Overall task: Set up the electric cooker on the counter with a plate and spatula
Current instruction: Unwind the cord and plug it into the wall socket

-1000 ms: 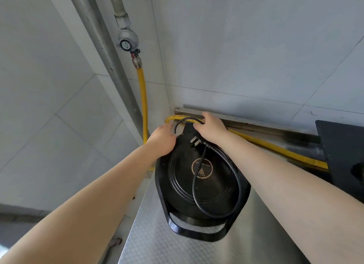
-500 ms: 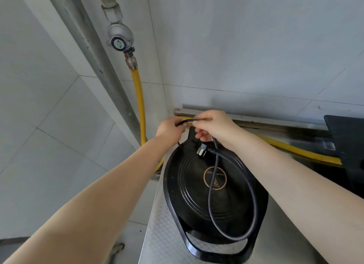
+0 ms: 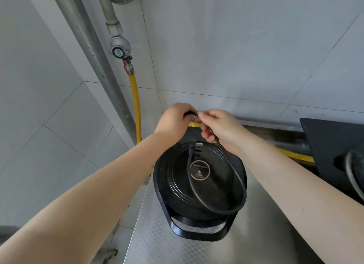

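A round black electric cooker [image 3: 183, 187] with a loop handle at its near side sits on the steel counter [image 3: 266, 234], close to the counter's left edge. Its black power cord [image 3: 239, 196] curls over the lid, and the plug [image 3: 197, 146] lies on the lid's far side. Above the cooker's far edge, my left hand [image 3: 173, 120] and my right hand [image 3: 218, 126] meet, both gripping a stretch of the cord between them. No plate or spatula is in view.
A yellow gas hose [image 3: 136, 106] drops from a grey valve [image 3: 119, 51] on a wall pipe and runs along the counter's back. A black gas stove [image 3: 334, 149] stands at the right. Tiled walls close in behind and left.
Both hands have lifted off the cooker's far rim and come together higher up, pulling the cord up with them. The plug has shifted on the lid.
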